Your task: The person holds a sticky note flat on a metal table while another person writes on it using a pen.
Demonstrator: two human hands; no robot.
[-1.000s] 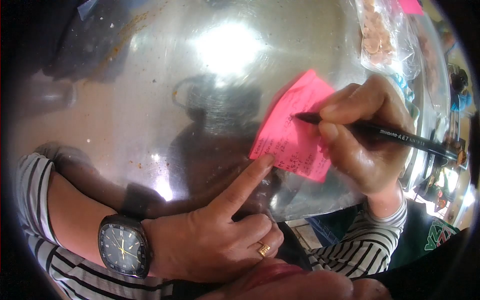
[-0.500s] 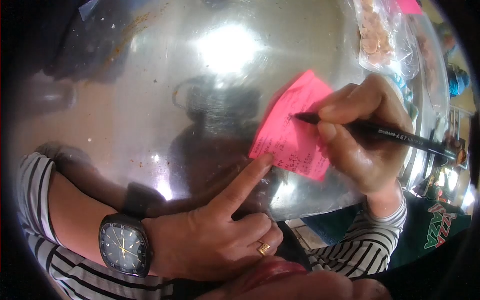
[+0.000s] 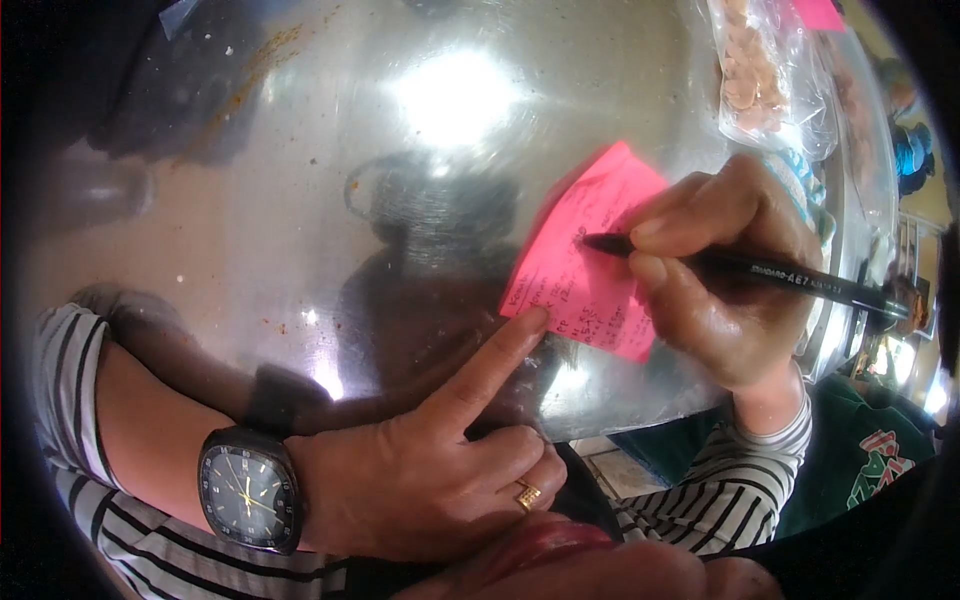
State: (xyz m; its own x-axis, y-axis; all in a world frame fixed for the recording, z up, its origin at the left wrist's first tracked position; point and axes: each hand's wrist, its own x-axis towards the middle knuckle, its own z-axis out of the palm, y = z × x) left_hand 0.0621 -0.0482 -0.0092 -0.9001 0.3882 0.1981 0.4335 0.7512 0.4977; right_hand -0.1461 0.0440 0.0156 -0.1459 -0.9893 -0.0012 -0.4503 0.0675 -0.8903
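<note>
Right hand [image 3: 725, 290] fingers pinch black pen [image 3: 745, 268], tip on pink note [image 3: 590, 262] lying on shiny metal surface [image 3: 300, 200] at 3 o'clock. Left hand [image 3: 430, 470] curled, index finger extended, pinning note's lower-left corner. Wristwatch [image 3: 250, 488] at 7 o'clock; bagged snacks [image 3: 755, 70] at 1 o'clock.

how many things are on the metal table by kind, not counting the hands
pink paper notes: 2 (second at the top edge)
black pens: 1
clear bags of brown pieces: 1
total: 4
</note>
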